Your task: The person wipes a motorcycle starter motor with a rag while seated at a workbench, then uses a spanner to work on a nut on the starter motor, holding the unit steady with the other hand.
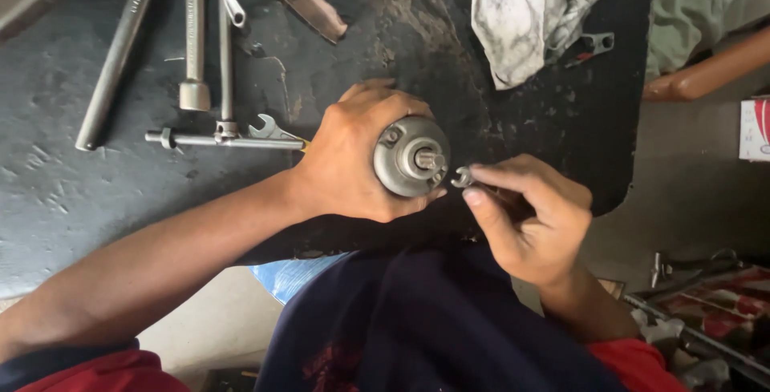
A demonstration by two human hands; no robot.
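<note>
Dark, grimy bench top (72,191) fills the scene, with long socket wrenches (192,39) lying far left and a stained rag (521,15) far right. At the near edge, a round grey metal motor housing (411,156) is gripped by the left hand (353,159). Just beside it on the right, a small open-ended spanner (463,176) is pinched by the right hand (529,216).

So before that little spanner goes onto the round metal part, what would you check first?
1. Left hand wrapped firmly around the round metal part: ok.
2. Right hand pinching the small open-ended spanner: ok.
3. Spanner head seated on a fastener: not ok, it sits just beside the part's rim.
4. Spanner size matches the fastener: cannot tell.
5. Central shaft in plain view: ok.
6. Other tools lying away from the hands on the dark bench: ok.
</note>
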